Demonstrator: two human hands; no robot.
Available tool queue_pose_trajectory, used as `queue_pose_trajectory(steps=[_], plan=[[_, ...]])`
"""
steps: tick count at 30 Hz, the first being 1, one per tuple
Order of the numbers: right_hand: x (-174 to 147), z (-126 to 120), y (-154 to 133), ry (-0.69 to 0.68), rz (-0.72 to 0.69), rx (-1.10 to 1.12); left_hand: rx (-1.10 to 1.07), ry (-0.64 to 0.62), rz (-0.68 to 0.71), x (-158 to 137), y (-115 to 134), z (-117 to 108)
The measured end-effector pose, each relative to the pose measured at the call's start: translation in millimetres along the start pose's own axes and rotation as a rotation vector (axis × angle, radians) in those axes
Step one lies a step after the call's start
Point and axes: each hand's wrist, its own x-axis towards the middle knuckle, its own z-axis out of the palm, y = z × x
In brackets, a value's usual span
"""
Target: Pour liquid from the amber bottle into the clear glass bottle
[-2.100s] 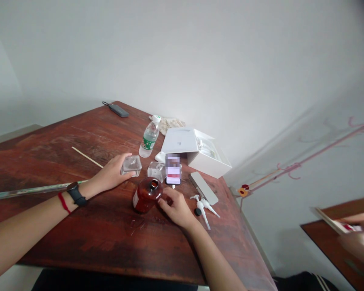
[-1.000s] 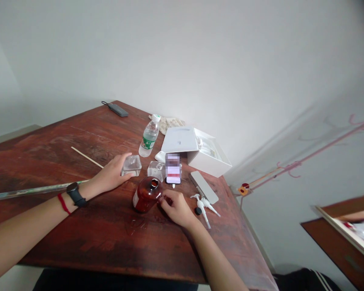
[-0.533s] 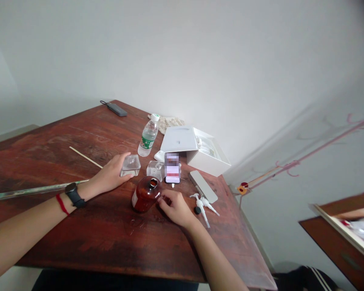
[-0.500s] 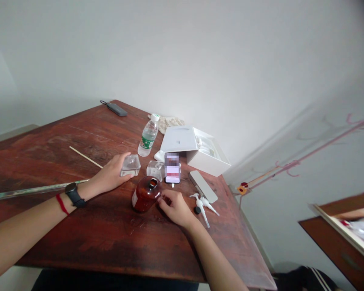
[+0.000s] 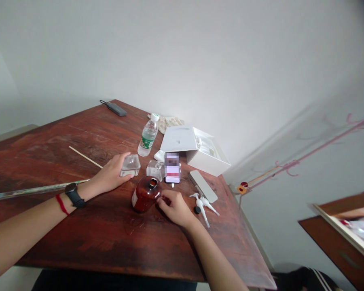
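My left hand (image 5: 113, 171) is closed around a clear square bottle (image 5: 131, 165), thumb in front and fingers behind. A second clear square bottle (image 5: 154, 169) stands just to its right. In front of both is a glossy amber bottle (image 5: 144, 196) with an uncapped neck and a pale label on its left side. My right hand (image 5: 174, 206) rests on the table with curled fingers against the amber bottle's right side; its fingertips are partly hidden. Two white pump heads (image 5: 201, 206) and a small black cap (image 5: 197, 210) lie to the right of this hand.
Behind stand a water bottle (image 5: 147, 137) and an open white box (image 5: 209, 157). A phone (image 5: 172, 169) and a pale flat case (image 5: 203, 186) lie nearer. A thin stick (image 5: 85, 157) and a long clear-wrapped strip (image 5: 39, 190) are at left; a dark gadget (image 5: 117, 108) sits far back.
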Motion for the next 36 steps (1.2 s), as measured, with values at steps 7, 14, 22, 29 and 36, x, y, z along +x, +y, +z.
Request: queue_pose_trajectory(steps=[7,14,22,29,36], plan=[[0.2,-0.2,0.0,-0.002,-0.008,-0.007,0.012,-0.013,0.0,0.3,1.0,-0.1],[-0.1,-0.2,0.5,-0.002,-0.008,-0.011,0.022,-0.014,-0.004,-0.5,-0.2,0.2],[0.5,-0.7,0.0,-0.006,-0.014,-0.01,0.01,-0.017,-0.011,-0.2,0.5,-0.6],[0.3,-0.1,0.2,-0.007,-0.011,-0.009,-0.012,-0.019,-0.031,0.1,3.6,-2.0],[0.7,0.1,0.6,-0.006,-0.025,-0.006,-0.012,-0.04,-0.038,0.8,5.1,-5.1]])
